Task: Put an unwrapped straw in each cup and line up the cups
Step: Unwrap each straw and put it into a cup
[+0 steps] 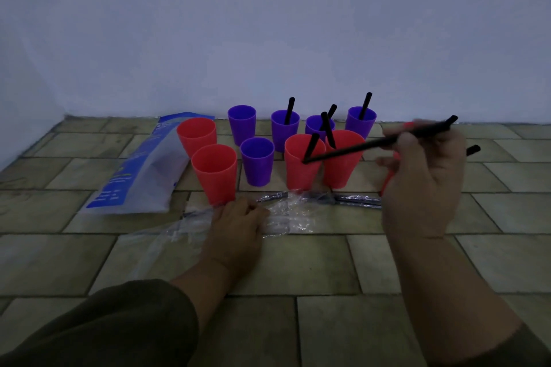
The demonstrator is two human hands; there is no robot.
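Several red and purple cups stand in a loose cluster on the tiled floor. Black straws stick out of three back purple cups [284,128] and two front red cups [343,161]. Two left red cups [214,171] and two purple cups [257,159] hold none. My right hand [423,182] grips a bare black straw [372,143], its tip over the front red cup [301,170]. Behind this hand a bit of another red cup [387,180] and a straw end [474,149] show. My left hand [237,222] lies on the floor, fingers curled onto a wrapped straw [268,197] in clear wrapping.
Crumpled clear wrapping [286,217] spreads in front of the cups, with more wrapped straws [357,200] lying to its right. A blue and white plastic bag [143,176] lies at the left of the cups. A pale wall [268,39] closes the floor right behind the cups.
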